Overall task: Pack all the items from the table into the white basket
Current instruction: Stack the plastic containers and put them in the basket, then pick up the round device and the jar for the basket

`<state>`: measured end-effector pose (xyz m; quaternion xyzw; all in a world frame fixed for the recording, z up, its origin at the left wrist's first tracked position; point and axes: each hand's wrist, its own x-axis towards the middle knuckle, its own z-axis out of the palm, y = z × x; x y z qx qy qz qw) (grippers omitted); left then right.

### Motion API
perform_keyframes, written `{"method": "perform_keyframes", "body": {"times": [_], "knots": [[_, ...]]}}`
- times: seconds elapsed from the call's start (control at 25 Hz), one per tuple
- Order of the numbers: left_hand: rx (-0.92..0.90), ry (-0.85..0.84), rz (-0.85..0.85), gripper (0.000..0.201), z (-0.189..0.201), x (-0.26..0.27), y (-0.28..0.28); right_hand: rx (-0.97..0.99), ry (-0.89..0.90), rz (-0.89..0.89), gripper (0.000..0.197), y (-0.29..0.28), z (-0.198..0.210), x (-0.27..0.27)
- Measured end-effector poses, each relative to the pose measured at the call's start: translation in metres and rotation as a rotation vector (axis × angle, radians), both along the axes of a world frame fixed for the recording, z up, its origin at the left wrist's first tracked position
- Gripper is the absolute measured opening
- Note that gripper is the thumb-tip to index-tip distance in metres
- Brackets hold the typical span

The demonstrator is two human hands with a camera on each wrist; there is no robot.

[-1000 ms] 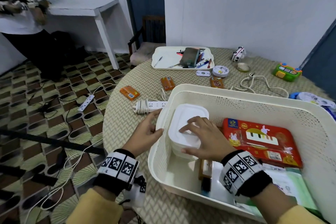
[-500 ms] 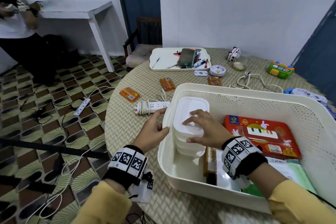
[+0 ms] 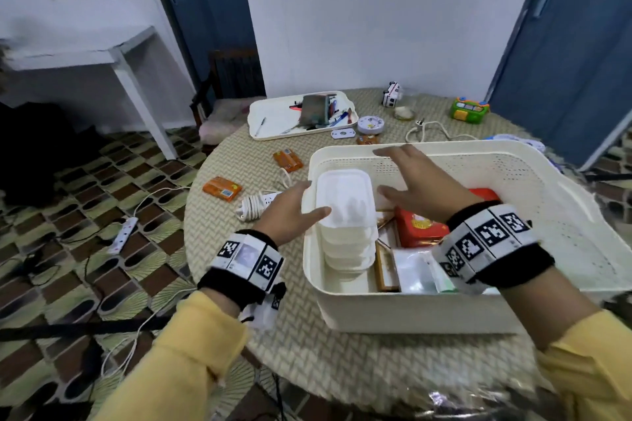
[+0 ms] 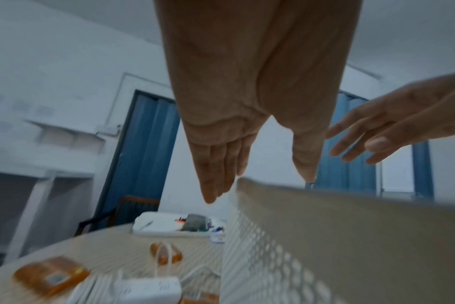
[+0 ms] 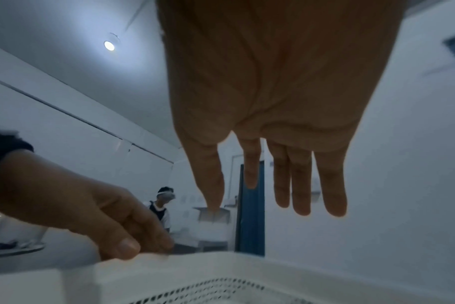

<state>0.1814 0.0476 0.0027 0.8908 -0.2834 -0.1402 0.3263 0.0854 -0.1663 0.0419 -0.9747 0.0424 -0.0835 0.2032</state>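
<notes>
On the table (image 3: 342, 369), left of the basket (image 3: 564, 249), an orange pack (image 3: 222, 188), a coiled power strip (image 3: 258, 206) and a second pack (image 3: 288, 161) are yet to be packed; a tray (image 3: 273, 120) of pens, a round case (image 3: 371, 123) and toys lie further back, so the task is judged well short of done.

The left hand (image 3: 290, 215) is laid loosely open at the basket's left rim, thumb on the box stack (image 3: 343, 215), nothing gripped. The stack stands tall in the basket's left end, against the wall; if the rim is nudged as this hand is drawn away, the top box could be tipped or slid off.

The right hand (image 3: 420, 188) is spread flat above the basket, empty, over the red tin (image 3: 424, 225). A reach across for far items could see the stack clipped by wrist or sleeve. The strip's loose cord could be snagged on the rim when lifted in.
</notes>
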Motion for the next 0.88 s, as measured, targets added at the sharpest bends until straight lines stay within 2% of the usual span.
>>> {"method": "perform_keyframes", "body": {"times": [0.12,0.24,0.4,0.52,0.6,0.68,0.76,0.88], "knots": [[-0.003,-0.162,-0.133,0.052,0.028,-0.018,-0.026,-0.029,-0.057,-0.128,0.058,-0.009,0.021,-0.04],[-0.037,-0.242,-0.3,0.044,0.048,-0.057,-0.064,-0.032,-0.076,-0.249,0.053,-0.019,0.025,-0.09],[-0.193,-0.335,-0.583,0.032,0.052,-0.14,-0.129,0.028,-0.043,-0.5,0.05,-0.047,-0.002,-0.179],[-0.305,-0.293,-0.774,0.036,0.037,-0.201,-0.175,0.084,-0.013,-0.672,0.049,-0.069,-0.032,-0.25],[-0.31,-0.234,-0.91,0.037,0.02,-0.243,-0.209,0.133,0.022,-0.786,0.048,-0.086,-0.052,-0.299],[-0.213,-0.205,-1.038,0.037,-0.002,-0.283,-0.242,0.173,0.09,-0.879,0.047,-0.101,-0.075,-0.346],[-0.009,-0.211,-1.136,0.041,-0.031,-0.32,-0.276,0.212,0.158,-0.971,0.047,-0.118,-0.098,-0.388],[0.219,-0.183,-1.202,0.045,-0.079,-0.358,-0.317,0.313,0.261,-1.026,0.048,-0.139,-0.13,-0.436]]}}
